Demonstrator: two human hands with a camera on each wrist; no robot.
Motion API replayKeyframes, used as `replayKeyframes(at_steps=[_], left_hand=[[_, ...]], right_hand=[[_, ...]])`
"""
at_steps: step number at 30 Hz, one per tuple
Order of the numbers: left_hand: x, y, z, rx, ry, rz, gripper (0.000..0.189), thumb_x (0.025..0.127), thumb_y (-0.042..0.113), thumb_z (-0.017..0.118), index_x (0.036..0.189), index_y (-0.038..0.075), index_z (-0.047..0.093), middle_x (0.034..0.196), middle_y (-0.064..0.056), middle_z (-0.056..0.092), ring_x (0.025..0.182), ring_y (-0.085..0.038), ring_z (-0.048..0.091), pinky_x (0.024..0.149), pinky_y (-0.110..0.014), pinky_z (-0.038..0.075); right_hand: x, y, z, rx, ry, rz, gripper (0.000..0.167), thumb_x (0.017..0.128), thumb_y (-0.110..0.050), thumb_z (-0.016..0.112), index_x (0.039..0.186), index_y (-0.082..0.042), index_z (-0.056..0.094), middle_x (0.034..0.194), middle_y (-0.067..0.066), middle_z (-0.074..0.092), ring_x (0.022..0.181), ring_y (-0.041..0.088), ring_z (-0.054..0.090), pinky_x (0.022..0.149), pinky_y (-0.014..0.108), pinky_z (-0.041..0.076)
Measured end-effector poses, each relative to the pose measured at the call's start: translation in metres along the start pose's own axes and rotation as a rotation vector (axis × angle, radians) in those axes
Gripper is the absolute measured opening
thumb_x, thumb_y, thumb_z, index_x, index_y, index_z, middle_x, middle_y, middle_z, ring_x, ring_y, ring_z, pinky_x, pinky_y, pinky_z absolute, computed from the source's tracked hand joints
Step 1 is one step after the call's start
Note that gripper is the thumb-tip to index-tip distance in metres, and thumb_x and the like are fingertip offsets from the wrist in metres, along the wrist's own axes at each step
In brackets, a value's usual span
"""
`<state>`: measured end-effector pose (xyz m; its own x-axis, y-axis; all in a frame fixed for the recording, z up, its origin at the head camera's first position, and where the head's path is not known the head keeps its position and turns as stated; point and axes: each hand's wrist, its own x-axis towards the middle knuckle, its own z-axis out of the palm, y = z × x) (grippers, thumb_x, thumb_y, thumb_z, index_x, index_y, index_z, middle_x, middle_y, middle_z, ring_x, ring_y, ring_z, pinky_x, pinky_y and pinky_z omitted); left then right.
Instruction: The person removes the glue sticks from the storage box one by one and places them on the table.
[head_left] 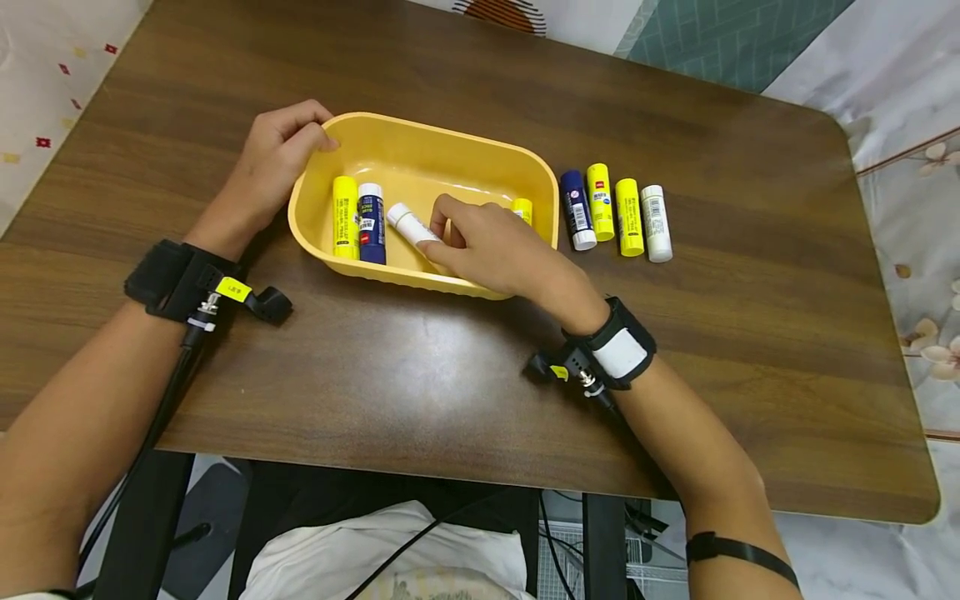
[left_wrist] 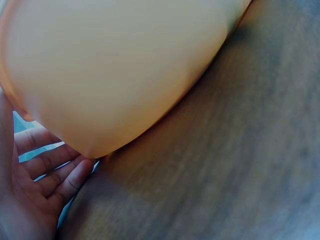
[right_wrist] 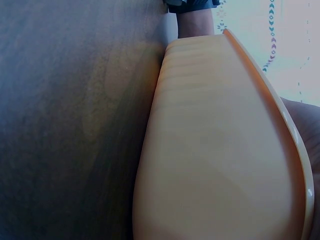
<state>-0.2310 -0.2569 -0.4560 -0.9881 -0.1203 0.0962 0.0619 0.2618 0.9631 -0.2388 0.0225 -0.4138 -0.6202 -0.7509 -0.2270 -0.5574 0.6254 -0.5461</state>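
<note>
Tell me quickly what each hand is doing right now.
Left hand: closed, holding the rim of the yellow bin.
Right hand: closed, pinching a white glue stick inside the bin.

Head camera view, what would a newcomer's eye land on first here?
Probably the bright yellow tub near the middle of the table, its far left corner gripped by the left hand. Next, the right hand inside it, holding a white stick. Then four sticks, blue, yellow and white, lying side by side just right of the tub.
</note>
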Motion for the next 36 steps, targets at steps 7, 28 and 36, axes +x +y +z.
replayKeyframes(at_steps=[7,28,36], left_hand=[[0.0004,-0.0021,0.0016,0.014,-0.006,-0.005,0.021,0.097,0.013,0.050,0.099,0.005,0.069,0.096,-0.005,0.059,0.084,-0.020,0.056,0.069,-0.022,0.048],[-0.0007,-0.0043,0.0028,0.026,-0.009,0.013,0.022,0.098,0.014,0.049,0.100,0.004,0.069,0.096,-0.006,0.060,0.085,-0.020,0.056,0.071,-0.023,0.047],[-0.0011,-0.0045,0.0027,0.012,-0.015,0.012,0.021,0.098,0.013,0.050,0.100,0.004,0.069,0.096,-0.006,0.060,0.083,-0.020,0.056,0.070,-0.022,0.047]], right_hand=[[-0.0007,0.0021,0.0022,-0.008,0.010,-0.003,0.027,0.100,-0.041,0.060,0.111,-0.016,0.058,0.080,0.003,0.059,0.067,0.020,0.053,0.059,0.030,0.038],[-0.0020,0.0040,0.0041,-0.006,0.021,-0.019,0.027,0.100,-0.040,0.060,0.111,-0.016,0.058,0.080,0.002,0.060,0.066,0.019,0.053,0.059,0.029,0.038],[-0.0012,0.0048,0.0049,-0.008,0.021,-0.018,0.027,0.100,-0.040,0.060,0.111,-0.016,0.058,0.080,0.002,0.060,0.066,0.019,0.054,0.059,0.029,0.038]])
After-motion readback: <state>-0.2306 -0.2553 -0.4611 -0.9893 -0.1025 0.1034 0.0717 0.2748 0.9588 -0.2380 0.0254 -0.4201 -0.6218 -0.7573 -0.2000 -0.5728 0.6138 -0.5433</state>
